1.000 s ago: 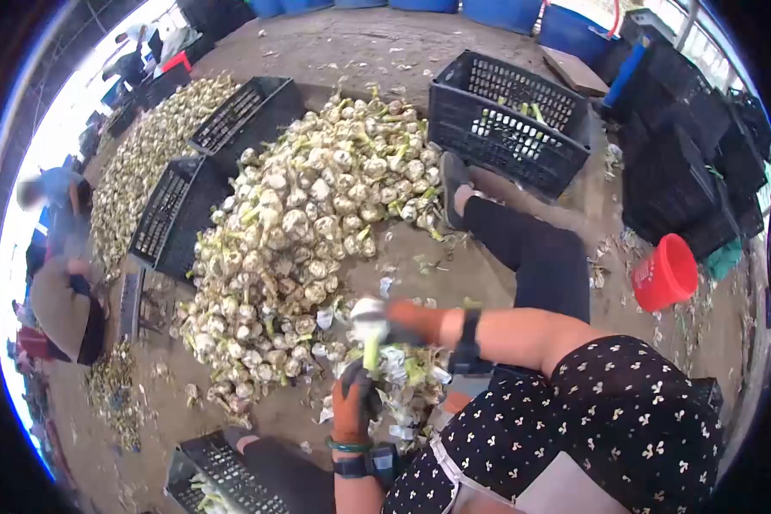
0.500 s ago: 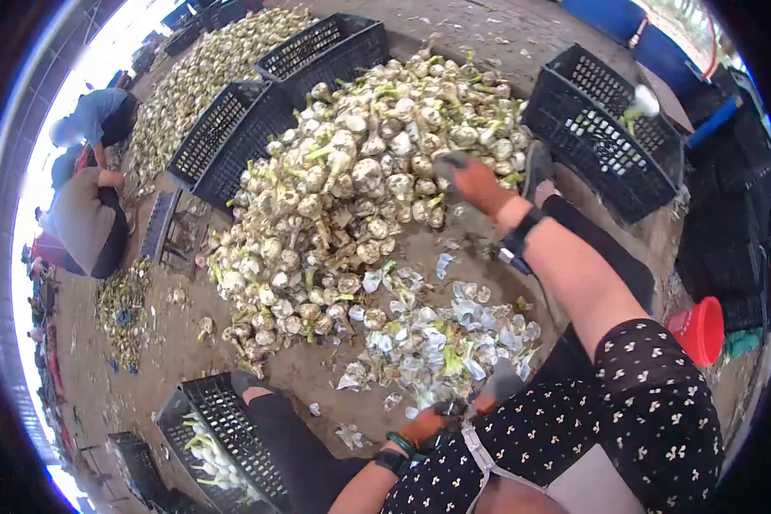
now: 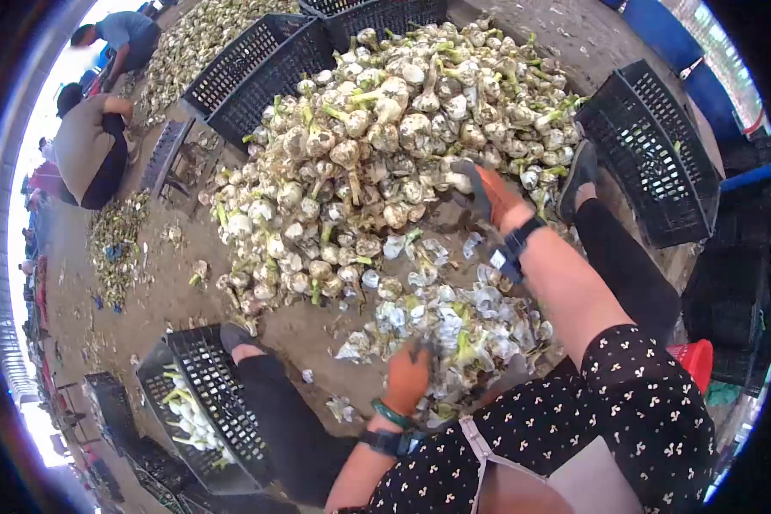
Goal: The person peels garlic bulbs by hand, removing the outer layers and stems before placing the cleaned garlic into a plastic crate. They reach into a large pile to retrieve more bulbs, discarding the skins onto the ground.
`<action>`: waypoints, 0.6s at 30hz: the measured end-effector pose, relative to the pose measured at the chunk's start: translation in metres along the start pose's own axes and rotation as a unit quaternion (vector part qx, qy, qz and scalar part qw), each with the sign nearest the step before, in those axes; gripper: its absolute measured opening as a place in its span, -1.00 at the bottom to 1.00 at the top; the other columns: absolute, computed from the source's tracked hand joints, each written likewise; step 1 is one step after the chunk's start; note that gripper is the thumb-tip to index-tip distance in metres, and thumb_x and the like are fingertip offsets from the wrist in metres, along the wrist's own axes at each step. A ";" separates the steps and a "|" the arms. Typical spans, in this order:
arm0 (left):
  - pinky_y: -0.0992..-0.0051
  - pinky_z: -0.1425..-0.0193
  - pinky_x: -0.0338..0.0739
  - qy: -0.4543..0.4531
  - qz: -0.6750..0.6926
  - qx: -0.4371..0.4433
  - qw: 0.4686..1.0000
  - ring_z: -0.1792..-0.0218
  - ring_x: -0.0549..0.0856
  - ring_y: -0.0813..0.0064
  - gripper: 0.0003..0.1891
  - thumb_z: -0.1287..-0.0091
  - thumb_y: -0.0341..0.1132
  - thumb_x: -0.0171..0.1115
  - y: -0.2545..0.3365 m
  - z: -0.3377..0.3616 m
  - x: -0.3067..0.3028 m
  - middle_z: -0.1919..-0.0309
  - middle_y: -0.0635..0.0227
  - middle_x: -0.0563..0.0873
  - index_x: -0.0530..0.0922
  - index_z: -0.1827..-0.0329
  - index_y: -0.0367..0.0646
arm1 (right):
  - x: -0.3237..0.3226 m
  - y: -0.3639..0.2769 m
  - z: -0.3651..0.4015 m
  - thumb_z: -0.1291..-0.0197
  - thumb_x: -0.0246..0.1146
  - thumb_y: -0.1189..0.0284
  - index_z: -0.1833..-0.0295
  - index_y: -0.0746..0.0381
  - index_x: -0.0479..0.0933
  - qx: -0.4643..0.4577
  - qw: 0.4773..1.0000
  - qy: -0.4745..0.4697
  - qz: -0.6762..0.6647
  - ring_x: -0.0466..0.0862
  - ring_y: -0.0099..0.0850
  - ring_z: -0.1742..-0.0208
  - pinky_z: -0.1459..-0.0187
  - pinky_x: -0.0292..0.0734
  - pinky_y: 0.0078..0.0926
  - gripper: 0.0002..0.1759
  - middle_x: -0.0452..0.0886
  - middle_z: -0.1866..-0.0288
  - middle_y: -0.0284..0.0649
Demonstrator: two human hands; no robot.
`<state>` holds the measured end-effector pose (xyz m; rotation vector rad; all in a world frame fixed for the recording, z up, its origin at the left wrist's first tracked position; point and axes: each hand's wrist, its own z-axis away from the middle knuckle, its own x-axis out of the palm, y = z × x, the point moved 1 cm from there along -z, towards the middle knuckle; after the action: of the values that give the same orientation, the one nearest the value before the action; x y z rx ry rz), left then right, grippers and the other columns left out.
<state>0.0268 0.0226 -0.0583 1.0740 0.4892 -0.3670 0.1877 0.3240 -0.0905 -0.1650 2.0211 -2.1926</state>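
Observation:
My right hand (image 3: 499, 199), in an orange glove with dark fingertips, reaches to the near edge of a large heap of garlic bulbs (image 3: 377, 137). Its fingers close around a pale garlic bulb (image 3: 459, 176). Lower down, my left hand (image 3: 409, 377), gloved the same way, hovers at the left side of a pile of papery garlic skins and trimmings (image 3: 454, 321). Its fingers are curled, and what they hold, if anything, is hidden.
Black plastic crates stand behind the heap (image 3: 270, 81), at right (image 3: 647, 154) and at lower left (image 3: 223, 403), where trimmed white garlic (image 3: 193, 415) lies. A red bucket (image 3: 694, 360) is at right. Two people (image 3: 86, 146) bend over more garlic at left.
A garlic bulb in the air over the right crate is gone from there. My right hand has closed on a bulb at the heap; my left hand has moved up and left from my lap.

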 end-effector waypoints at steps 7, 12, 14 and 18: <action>0.55 0.57 0.34 0.062 0.277 0.019 0.959 0.64 0.48 0.59 -0.71 -0.26 -0.32 0.00 0.071 -0.011 -0.051 0.42 0.30 0.59 0.48 0.04 -0.31 | 0.044 -0.032 0.116 -0.19 0.14 0.31 -0.13 0.24 0.27 -0.158 0.960 -0.221 0.072 0.51 -0.42 0.04 0.04 0.45 -0.51 -0.57 0.50 0.06 -0.23; 0.57 0.52 0.46 0.013 0.387 0.023 0.922 0.53 0.59 0.56 -0.67 -0.26 -0.29 -0.01 0.085 0.005 -0.075 0.30 0.27 0.64 0.44 -0.03 -0.25 | 0.079 -0.099 0.156 -0.25 0.05 0.35 -0.15 0.25 0.21 -0.080 0.974 -0.212 0.002 0.49 -0.49 0.04 0.04 0.45 -0.53 -0.60 0.48 0.06 -0.21; 0.58 0.56 0.43 -0.027 0.446 0.031 0.894 0.58 0.57 0.57 -0.67 -0.26 -0.29 -0.02 0.076 0.003 -0.078 0.34 0.29 0.63 0.42 -0.04 -0.25 | 0.089 -0.096 0.163 -0.25 0.03 0.44 -0.17 0.24 0.18 -0.044 0.961 -0.261 -0.075 0.47 -0.50 0.00 -0.01 0.41 -0.53 -0.61 0.45 0.02 -0.18; 0.51 0.64 0.43 0.022 0.328 0.096 0.939 0.61 0.59 0.40 -0.64 -0.24 -0.35 0.02 0.032 -0.014 -0.070 0.31 0.17 0.61 0.35 -0.09 -0.30 | 0.090 -0.102 0.172 -0.11 0.06 0.59 -0.35 0.24 -0.18 -0.190 0.924 -0.198 0.268 0.42 0.02 -0.09 -0.02 0.35 -0.21 -0.25 0.36 -0.12 0.11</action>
<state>-0.0181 0.0530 -0.0017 1.3685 0.1124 0.2067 0.1272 0.1469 0.0234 -0.0761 1.9346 -1.3115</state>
